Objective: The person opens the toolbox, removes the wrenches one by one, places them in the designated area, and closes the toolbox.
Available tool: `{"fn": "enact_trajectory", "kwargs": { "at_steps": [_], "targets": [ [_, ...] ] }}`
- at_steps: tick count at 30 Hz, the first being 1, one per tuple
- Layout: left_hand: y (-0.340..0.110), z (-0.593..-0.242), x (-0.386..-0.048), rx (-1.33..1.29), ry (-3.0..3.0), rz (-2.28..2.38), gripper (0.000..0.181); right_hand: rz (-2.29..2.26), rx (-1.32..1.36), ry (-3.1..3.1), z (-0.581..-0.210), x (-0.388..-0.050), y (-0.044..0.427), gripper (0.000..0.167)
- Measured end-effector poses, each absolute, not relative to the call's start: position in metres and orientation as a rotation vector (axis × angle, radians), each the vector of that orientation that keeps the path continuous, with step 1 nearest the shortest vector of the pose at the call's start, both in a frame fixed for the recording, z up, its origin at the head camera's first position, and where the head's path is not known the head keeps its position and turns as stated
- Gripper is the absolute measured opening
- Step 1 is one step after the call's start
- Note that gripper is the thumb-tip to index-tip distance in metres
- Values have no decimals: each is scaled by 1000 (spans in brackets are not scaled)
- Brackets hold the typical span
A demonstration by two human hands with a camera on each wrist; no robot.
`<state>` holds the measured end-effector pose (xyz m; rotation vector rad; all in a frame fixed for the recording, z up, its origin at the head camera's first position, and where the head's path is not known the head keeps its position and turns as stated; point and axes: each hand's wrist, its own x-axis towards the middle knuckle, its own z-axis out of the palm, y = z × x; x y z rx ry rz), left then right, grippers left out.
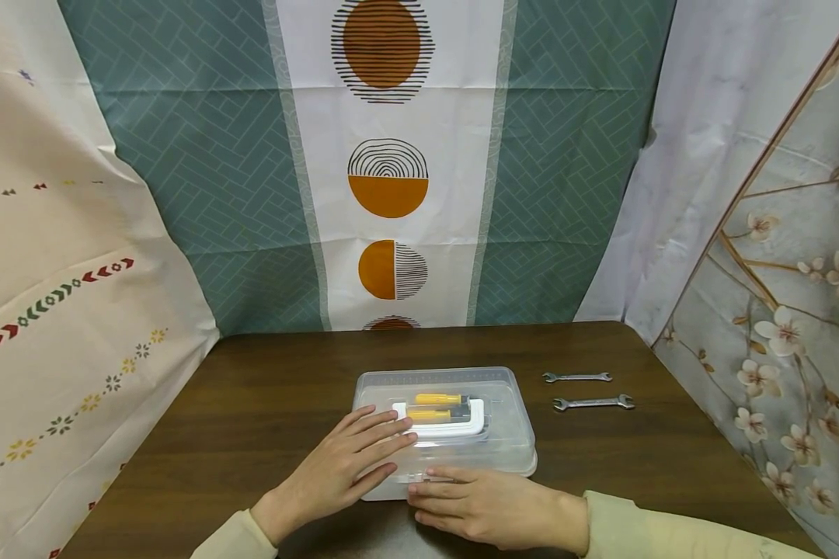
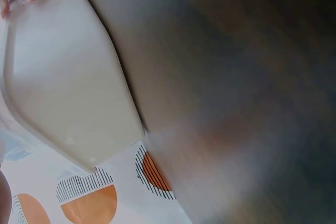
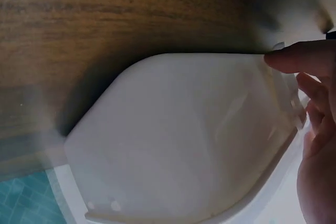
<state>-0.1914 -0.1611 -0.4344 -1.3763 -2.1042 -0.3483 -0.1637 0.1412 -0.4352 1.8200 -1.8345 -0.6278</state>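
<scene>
A plastic box with a clear lid and a pale body sits near the table's front. A white handle lies on its lid. Two yellow-handled tools, perhaps screwdrivers, show by the handle; whether they are under the lid I cannot tell. My left hand rests on the lid's left front part, fingers spread and fairly straight. At the box's front edge, my right hand touches the front clasp with extended fingertips. The right wrist view shows one fingertip at the box's edge and others around the clasp.
Two open-end wrenches, a smaller one and a larger one, lie right of the box. The brown wooden table backs onto a patterned curtain. Printed cloths hang along both sides.
</scene>
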Motion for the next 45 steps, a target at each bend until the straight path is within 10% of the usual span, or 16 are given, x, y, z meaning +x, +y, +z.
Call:
{"fn": "enact_trajectory", "kwargs": {
  "at_steps": [45],
  "targets": [
    [-161,-435,-191,-1366,-2104,-358,48,-422,1670,-1752,-416,-158,142,50]
  ]
}}
